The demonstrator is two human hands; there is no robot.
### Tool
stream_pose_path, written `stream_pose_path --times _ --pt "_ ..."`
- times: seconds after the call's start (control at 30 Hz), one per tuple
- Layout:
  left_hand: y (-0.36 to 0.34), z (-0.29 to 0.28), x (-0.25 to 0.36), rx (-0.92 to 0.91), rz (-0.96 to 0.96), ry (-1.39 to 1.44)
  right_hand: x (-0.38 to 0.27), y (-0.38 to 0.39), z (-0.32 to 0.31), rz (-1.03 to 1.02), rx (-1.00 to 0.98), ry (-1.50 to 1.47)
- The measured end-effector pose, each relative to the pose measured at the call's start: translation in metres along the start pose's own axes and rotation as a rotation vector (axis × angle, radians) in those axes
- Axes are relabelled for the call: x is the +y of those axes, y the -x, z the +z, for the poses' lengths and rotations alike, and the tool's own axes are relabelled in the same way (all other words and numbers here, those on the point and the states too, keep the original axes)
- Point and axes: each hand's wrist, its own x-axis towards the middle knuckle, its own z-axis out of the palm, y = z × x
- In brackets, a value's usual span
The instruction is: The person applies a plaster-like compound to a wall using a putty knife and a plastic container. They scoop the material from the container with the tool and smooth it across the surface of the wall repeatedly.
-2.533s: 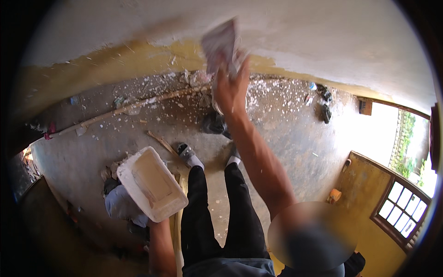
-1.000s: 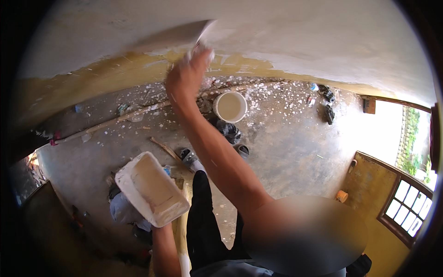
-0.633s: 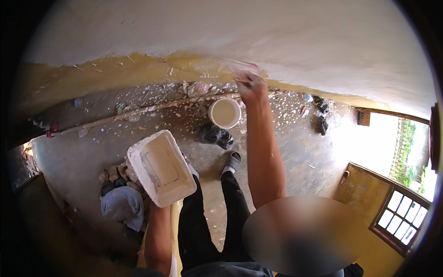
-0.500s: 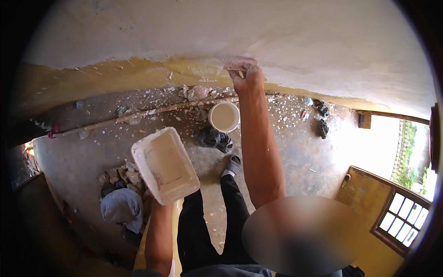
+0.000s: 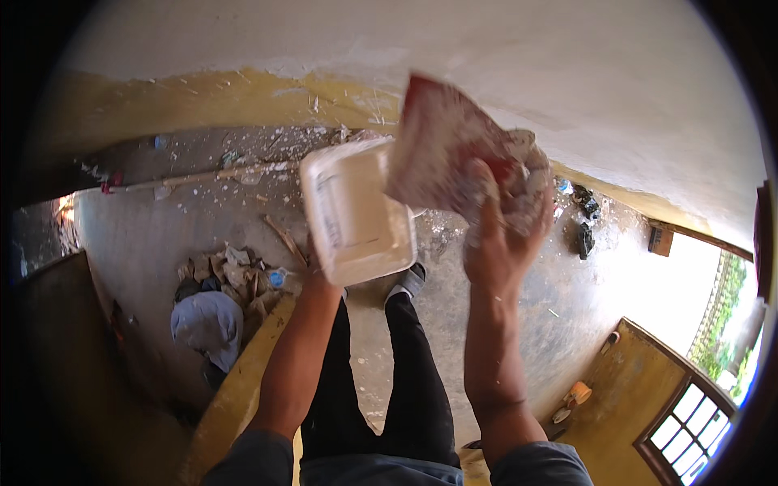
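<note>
In my left hand (image 5: 322, 271) is a white rectangular plastic tub (image 5: 408, 247), gripped from beneath at its near left corner and tilted so its inside shows. Pale plaster smears coat its walls; most of my left fingers are hidden under it. My right hand (image 5: 506, 235), itself caked with plaster, grips a flat red plaster spreader (image 5: 433, 146) whose face is covered in whitish paste. The spreader is up beside the tub's right rim, overlapping its far corner in the picture; whether they touch I cannot tell. Motion blurs the spreader and my right fingers.
Ahead rises a wall with pale plaster (image 5: 267, 40) above a yellow strip (image 5: 243, 101). White flakes and a long pole (image 5: 211, 176) lie along its foot. Crumpled paper and a grey cloth bundle (image 5: 207, 328) are at left, black plastic bags (image 5: 585, 235) at right. A yellow door (image 5: 624, 389) stands open.
My right hand has come off the wall and back toward me with the spreader. My left hand has lifted the tub forward and right, now covering most of the white bucket on the floor.
</note>
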Motion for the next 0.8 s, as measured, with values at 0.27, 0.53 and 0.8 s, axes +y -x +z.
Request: stream_pose_path --times 0.27,0.53,0.8 --pt "-0.009 0.095 -0.079 -0.455 -0.302 0.346 0.017 0.020 -0.061 -0.126 -0.099 0.822" --pt "0.003 0.156 -0.117 -0.175 -0.870 1.318 0.018 0.014 -0.091 -0.069 -0.100 0.644" --pt "0.014 0.161 -0.149 -0.375 -0.353 0.093 0.019 -0.001 -0.116 -0.189 -0.031 0.944"
